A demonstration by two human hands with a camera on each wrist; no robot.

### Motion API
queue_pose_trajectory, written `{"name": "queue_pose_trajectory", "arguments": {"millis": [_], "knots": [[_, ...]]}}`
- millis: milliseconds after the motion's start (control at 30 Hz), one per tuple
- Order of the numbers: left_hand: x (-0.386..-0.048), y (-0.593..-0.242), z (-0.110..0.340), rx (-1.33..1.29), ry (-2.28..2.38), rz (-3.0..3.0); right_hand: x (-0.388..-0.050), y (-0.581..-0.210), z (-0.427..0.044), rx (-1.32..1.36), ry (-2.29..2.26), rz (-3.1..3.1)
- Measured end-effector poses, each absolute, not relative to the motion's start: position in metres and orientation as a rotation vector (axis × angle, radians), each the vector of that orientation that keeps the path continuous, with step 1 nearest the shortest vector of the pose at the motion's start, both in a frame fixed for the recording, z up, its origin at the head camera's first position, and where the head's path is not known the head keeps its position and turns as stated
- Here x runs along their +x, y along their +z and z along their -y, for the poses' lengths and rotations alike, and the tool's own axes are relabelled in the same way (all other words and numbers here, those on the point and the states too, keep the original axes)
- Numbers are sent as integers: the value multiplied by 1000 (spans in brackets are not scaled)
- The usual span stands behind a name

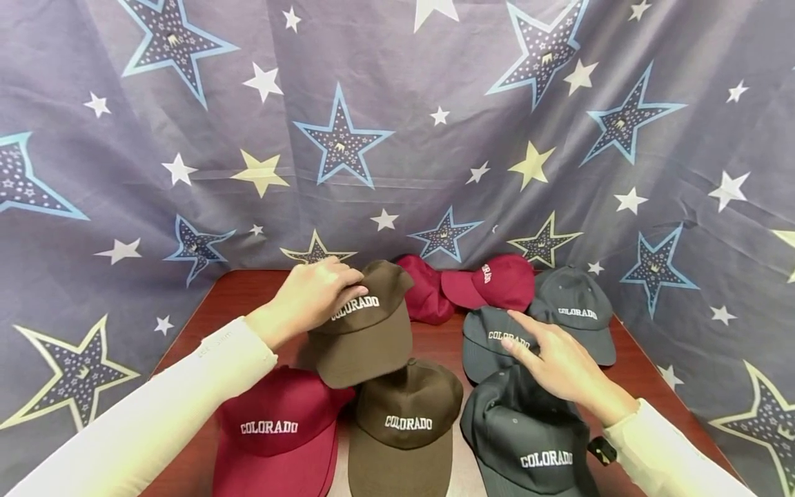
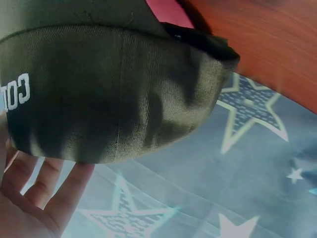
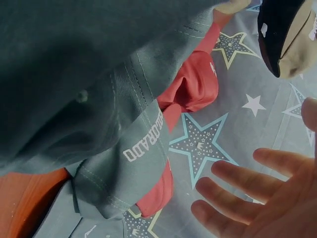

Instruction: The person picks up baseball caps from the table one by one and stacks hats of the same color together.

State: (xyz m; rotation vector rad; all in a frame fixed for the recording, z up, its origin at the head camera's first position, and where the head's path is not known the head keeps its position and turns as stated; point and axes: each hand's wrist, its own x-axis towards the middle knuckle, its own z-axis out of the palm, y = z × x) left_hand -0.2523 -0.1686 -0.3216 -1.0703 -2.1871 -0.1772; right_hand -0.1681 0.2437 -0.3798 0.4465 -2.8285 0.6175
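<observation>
My left hand (image 1: pixel 315 295) grips the crown of a brown baseball cap (image 1: pixel 366 345) with white COLORADO lettering, raised and tilted with its brim toward me. In the left wrist view, several fingers (image 2: pixel 69 191) lie against the crown's edge. Below it in the head view are a maroon cap (image 1: pixel 267 455) and a second brown cap (image 1: pixel 406 400). My right hand (image 1: pixel 562 359) holds nothing and hovers over the dark grey caps, partly covering them. One is a front grey cap (image 1: pixel 528 428) with a dented crown; behind it sits another grey cap (image 1: pixel 487 338).
Two maroon caps (image 1: pixel 425 290) lie along the table's back edge, one partly behind the held cap. A further grey cap (image 1: pixel 571 304) stands at the back right. The reddish-brown table (image 1: pixel 205 310) meets a grey star-patterned cloth (image 1: pixel 397 186) at its back and sides.
</observation>
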Motion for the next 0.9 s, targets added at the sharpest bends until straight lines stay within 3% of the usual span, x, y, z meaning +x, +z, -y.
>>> {"name": "queue_pose_trajectory", "arguments": {"millis": [900], "knots": [[-185,-353,90,-1294,195,2101,-161,-382,-236,413,637,2848]]}}
